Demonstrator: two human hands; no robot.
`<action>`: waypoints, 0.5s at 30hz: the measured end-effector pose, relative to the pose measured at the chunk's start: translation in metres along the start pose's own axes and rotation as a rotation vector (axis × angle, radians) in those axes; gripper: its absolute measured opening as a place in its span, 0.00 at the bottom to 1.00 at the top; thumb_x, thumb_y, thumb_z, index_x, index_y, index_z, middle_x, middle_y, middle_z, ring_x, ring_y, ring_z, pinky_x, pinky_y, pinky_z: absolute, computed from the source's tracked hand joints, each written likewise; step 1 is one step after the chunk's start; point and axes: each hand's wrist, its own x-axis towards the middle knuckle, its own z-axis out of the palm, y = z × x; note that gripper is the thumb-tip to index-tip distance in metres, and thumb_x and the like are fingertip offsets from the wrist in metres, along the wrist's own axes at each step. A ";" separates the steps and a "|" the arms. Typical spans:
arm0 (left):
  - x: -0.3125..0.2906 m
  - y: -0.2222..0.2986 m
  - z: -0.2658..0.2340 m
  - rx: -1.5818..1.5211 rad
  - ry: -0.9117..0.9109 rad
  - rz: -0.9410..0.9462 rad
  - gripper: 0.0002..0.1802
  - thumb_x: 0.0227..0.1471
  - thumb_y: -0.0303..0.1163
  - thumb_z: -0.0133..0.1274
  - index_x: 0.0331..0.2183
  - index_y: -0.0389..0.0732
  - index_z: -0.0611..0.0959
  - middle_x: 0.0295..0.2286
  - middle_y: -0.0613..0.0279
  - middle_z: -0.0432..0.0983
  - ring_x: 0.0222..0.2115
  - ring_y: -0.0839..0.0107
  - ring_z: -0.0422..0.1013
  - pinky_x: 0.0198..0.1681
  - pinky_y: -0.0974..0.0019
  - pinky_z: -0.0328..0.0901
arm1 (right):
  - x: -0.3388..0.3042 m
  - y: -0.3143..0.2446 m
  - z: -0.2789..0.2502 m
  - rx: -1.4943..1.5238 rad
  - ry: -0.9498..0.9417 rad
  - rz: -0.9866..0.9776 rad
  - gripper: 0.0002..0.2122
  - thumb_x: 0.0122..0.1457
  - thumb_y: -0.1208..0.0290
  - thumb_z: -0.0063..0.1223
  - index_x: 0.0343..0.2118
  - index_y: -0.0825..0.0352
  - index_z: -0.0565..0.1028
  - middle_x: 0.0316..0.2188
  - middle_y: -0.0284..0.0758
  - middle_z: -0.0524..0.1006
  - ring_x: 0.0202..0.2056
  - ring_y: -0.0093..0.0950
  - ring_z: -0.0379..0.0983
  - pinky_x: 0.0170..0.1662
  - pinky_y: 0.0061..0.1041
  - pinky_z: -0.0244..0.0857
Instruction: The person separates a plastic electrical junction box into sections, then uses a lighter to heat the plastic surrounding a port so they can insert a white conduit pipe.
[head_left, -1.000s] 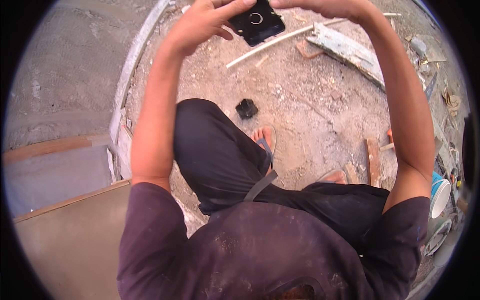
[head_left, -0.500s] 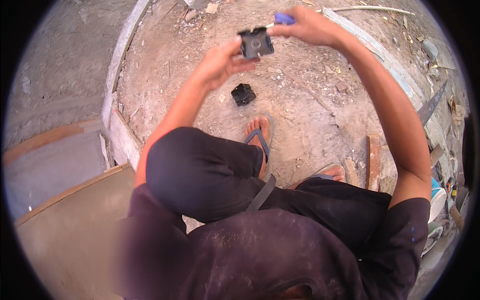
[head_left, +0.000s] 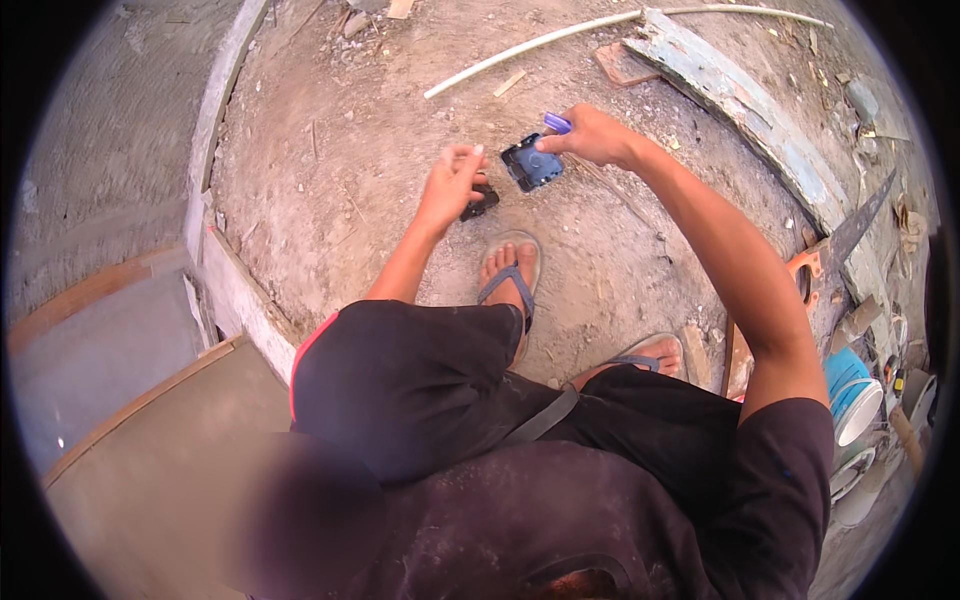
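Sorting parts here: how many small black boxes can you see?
2: one black box held in the right hand, another on the ground under the left hand. Others may be hidden.

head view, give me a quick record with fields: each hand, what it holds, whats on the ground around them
left hand: fingers pinched, reaching down over a small black box on the dirt; contact unclear
right hand: holds a dark square box, open side up, plus a purple tool
ground: bare dirt, white pipe, weathered plank
right side: handsaw, blue cable reel
feet: sandals
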 end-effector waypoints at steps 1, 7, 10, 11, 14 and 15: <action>0.006 -0.009 -0.006 0.135 0.071 0.084 0.34 0.62 0.51 0.52 0.57 0.33 0.70 0.48 0.48 0.76 0.45 0.61 0.76 0.41 0.64 0.73 | 0.001 0.000 0.001 -0.022 -0.003 0.028 0.20 0.53 0.54 0.67 0.27 0.73 0.81 0.24 0.42 0.79 0.27 0.31 0.74 0.34 0.34 0.67; 0.008 -0.022 -0.021 0.048 0.024 0.082 0.30 0.58 0.47 0.59 0.52 0.33 0.77 0.44 0.52 0.79 0.43 0.67 0.76 0.41 0.66 0.71 | 0.023 0.013 0.012 -0.039 -0.055 -0.035 0.19 0.53 0.56 0.67 0.29 0.72 0.81 0.23 0.40 0.79 0.27 0.30 0.73 0.34 0.33 0.66; 0.008 0.023 -0.031 0.087 -0.247 0.116 0.29 0.59 0.49 0.57 0.53 0.36 0.77 0.44 0.56 0.78 0.43 0.68 0.75 0.40 0.66 0.71 | 0.022 -0.006 0.001 -0.025 -0.122 -0.159 0.18 0.54 0.58 0.66 0.36 0.71 0.82 0.24 0.37 0.80 0.27 0.27 0.73 0.32 0.32 0.64; 0.006 0.042 -0.033 0.134 -0.277 0.135 0.30 0.58 0.48 0.58 0.53 0.36 0.77 0.44 0.56 0.79 0.43 0.69 0.75 0.40 0.67 0.71 | 0.017 -0.022 -0.006 -0.035 -0.131 -0.220 0.18 0.54 0.57 0.66 0.37 0.71 0.82 0.25 0.38 0.80 0.27 0.27 0.73 0.33 0.32 0.65; 0.015 0.082 -0.034 0.248 -0.360 0.184 0.34 0.55 0.51 0.61 0.55 0.37 0.77 0.42 0.54 0.79 0.41 0.70 0.76 0.38 0.68 0.72 | 0.004 -0.071 -0.034 -0.117 -0.107 -0.324 0.19 0.55 0.56 0.64 0.37 0.70 0.83 0.26 0.38 0.81 0.28 0.27 0.74 0.35 0.30 0.67; 0.014 0.088 -0.040 0.246 -0.325 0.212 0.35 0.54 0.52 0.62 0.55 0.38 0.77 0.41 0.54 0.80 0.40 0.70 0.76 0.37 0.69 0.72 | 0.000 -0.088 -0.042 -0.153 -0.093 -0.349 0.19 0.56 0.55 0.64 0.37 0.70 0.83 0.26 0.38 0.81 0.28 0.27 0.74 0.35 0.30 0.67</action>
